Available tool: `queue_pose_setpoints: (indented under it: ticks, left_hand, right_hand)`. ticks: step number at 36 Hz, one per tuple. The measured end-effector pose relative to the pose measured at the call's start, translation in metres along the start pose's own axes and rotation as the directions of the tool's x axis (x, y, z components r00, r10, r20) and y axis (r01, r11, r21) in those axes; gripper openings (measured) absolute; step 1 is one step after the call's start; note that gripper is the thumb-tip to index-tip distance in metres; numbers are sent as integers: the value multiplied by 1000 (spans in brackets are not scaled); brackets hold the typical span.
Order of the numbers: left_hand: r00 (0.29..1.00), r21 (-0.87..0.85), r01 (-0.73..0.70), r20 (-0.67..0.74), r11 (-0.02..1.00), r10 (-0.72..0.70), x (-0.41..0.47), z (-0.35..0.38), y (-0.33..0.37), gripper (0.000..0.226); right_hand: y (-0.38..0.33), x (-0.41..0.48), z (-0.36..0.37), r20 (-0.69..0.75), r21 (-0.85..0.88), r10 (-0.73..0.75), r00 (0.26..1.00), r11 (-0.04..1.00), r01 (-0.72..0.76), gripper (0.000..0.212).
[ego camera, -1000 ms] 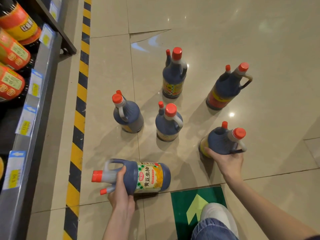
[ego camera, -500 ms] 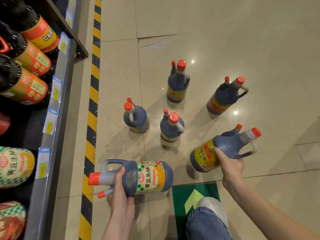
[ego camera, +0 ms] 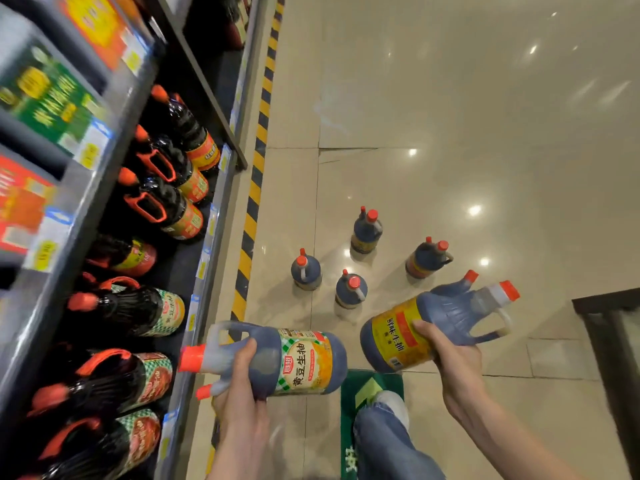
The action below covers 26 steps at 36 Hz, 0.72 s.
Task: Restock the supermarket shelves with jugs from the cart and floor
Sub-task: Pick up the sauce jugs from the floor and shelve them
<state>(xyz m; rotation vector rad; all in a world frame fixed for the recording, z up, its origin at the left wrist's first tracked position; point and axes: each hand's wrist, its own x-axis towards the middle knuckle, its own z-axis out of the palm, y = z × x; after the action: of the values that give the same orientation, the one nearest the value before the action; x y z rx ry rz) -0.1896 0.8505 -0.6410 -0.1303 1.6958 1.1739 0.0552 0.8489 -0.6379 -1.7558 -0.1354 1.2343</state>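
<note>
My left hand (ego camera: 242, 386) grips a dark jug with a green-checked label (ego camera: 304, 362), held sideways with its orange cap pointing at the shelf (ego camera: 204, 271) on the left. A dark jug with a yellow and red label (ego camera: 398, 334) is held in my right hand (ego camera: 450, 355), lifted off the floor and tilted, cap to the upper right. Several more dark jugs stand upright on the tiled floor beyond: one at the left (ego camera: 305, 271), one in the middle (ego camera: 350, 289), one at the back (ego camera: 366, 232) and one at the right (ego camera: 426, 258).
The shelf rows on the left hold many dark jugs lying with caps outward, with price tags on the rails. A yellow-black hazard stripe (ego camera: 254, 188) runs along the shelf base. A green arrow mat (ego camera: 363, 386) and my knee (ego camera: 384, 431) are below. A dark cabinet edge (ego camera: 609, 358) is at right.
Both jugs have risen from floor level as the view lifted and swung toward the shelf. The right jug went from upright on the floor to tilted in the air.
</note>
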Motion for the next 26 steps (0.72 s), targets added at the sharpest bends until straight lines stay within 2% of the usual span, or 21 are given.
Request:
queue_pose_setpoints:
  ticks: [3,6,10,16,20,21,24,26]
  left_hand:
    - [999,-47,-22,33,999,23,-51,1,38,47]
    - [996,-126,-85,19,988,89,-101,4,78,20]
    - [989,-214,-141,16,967,148,-161,3,129,32]
    - [977,-335,-210,-43,919,207,-242,-16,201,29]
    - [963,-416,-230,34,880,267,-283,-44,237,58]
    - [957,-444,-243,35,862,288,-293,-52,246,59]
    - [944,-497,-265,42,826,328,-325,-76,273,36]
    - [932,-516,-296,30,804,362,-345,-97,288,40]
  right_hand:
    - [-43,-43,-2,54,-16,-19,998,1000,20,32]
    - [-83,-85,-2,97,-26,-30,995,999,32,31]
    - [-129,-135,7,182,-38,-48,982,998,56,31]
    - [-188,-205,24,334,-12,-128,934,990,140,38]
    - [-213,-253,34,417,-1,-182,891,980,201,31]
    - [-218,-265,36,433,-4,-194,880,976,217,32]
    - [-230,-301,45,497,-4,-220,839,967,255,36]
    - [-237,-328,52,544,9,-243,803,959,284,36]
